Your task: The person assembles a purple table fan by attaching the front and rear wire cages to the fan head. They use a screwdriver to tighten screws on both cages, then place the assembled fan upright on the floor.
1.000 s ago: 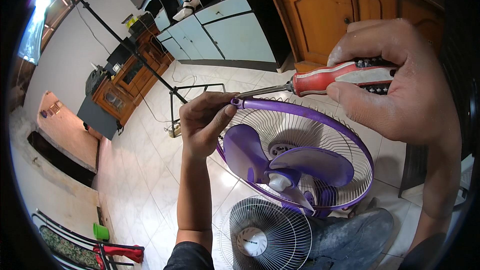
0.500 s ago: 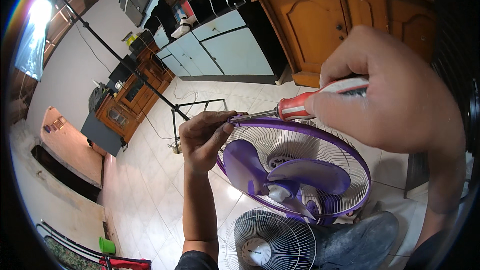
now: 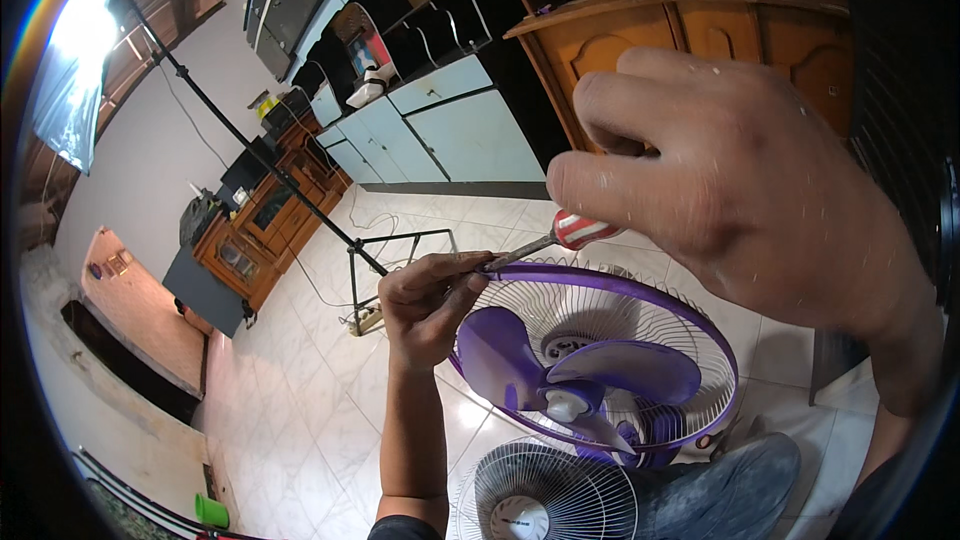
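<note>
Pinching the purple fan-guard ring (image 3: 600,277) at its ten o'clock, the left hand (image 3: 425,308) has a nearly closed grip; the right hand (image 3: 725,185) wraps its grip around a red-and-white screwdriver (image 3: 578,230), shaft pointing toward eight o'clock. Purple fan blades (image 3: 630,368) lie at the screwdriver's six o'clock.

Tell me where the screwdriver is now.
In the head view, the screwdriver is just right of centre, between the right hand and the left hand, its shaft at the purple fan rim.
</note>
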Motion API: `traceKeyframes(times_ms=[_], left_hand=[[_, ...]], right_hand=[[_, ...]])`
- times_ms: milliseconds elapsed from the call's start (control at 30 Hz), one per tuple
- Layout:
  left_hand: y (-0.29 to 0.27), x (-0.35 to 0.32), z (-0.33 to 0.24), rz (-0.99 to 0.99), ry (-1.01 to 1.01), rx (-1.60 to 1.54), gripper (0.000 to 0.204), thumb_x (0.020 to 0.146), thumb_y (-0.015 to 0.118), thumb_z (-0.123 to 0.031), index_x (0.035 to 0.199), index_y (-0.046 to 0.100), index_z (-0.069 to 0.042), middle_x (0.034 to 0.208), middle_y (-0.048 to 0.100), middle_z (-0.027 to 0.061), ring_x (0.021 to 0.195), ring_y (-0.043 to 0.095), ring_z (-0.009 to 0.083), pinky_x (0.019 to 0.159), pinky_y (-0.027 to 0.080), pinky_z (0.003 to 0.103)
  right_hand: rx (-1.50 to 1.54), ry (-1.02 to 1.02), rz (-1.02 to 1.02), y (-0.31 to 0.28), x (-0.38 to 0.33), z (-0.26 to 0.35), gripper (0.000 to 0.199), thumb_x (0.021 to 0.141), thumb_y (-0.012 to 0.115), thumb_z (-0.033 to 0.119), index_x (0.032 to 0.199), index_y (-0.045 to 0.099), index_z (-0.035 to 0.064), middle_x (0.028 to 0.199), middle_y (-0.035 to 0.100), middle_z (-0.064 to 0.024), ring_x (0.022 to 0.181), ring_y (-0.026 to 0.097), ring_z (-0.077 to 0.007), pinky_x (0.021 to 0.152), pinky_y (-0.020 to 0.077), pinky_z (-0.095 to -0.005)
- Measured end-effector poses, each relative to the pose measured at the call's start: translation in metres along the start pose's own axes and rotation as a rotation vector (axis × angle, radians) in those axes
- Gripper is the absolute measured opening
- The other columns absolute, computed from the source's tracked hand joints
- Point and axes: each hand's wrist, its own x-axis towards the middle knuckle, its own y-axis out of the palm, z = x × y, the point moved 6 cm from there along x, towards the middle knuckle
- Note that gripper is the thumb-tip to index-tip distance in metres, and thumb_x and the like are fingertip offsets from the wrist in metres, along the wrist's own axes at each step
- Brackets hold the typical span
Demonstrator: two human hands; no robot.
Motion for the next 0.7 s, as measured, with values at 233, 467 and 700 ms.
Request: traceKeyframes(times_ms=[233, 467, 700], left_hand=[[0.0, 0.0, 0.003, 0.037, 0.042, -0.069, 0.022, 0.091, 0.068, 0.017, 0.113, 0.073, 0.014, 0.106, 0.078, 0.0248, 0.106, 0.077, 0.0339, 0.094, 0.063, 0.039], [0.0, -0.002, 0.0, 0.059, 0.067, -0.096, 0.021, 0.092, 0.067, 0.017, 0.113, 0.072, 0.016, 0.107, 0.077, 0.0275, 0.108, 0.077, 0.0358, 0.096, 0.063, 0.042], [0.009, 0.009, 0.006, 0.059, 0.094, -0.149, 0.021, 0.091, 0.07, 0.016, 0.112, 0.073, 0.016, 0.106, 0.078, 0.0264, 0.103, 0.078, 0.0304, 0.092, 0.063, 0.037]], right_hand=[[0.212, 0.226, 0.423, 0.006, -0.024, 0.005, 0.028, 0.083, 0.085, 0.024, 0.091, 0.067, 0.0034, 0.083, 0.059, -0.0069, 0.067, 0.068, -0.026, 0.057, 0.053, -0.0399], [0.194, 0.017, 0.075, 0.011, -0.019, 0.003, 0.021, 0.079, 0.082, 0.021, 0.079, 0.067, 0.0063, 0.082, 0.061, -0.0049, 0.073, 0.067, -0.023, 0.059, 0.052, -0.0383], [-0.261, -0.199, -0.215, 0.014, -0.019, 0.014, 0.019, 0.077, 0.078, 0.022, 0.079, 0.066, 0.0082, 0.085, 0.061, -0.0007, 0.08, 0.063, -0.0156, 0.062, 0.051, -0.0358]])
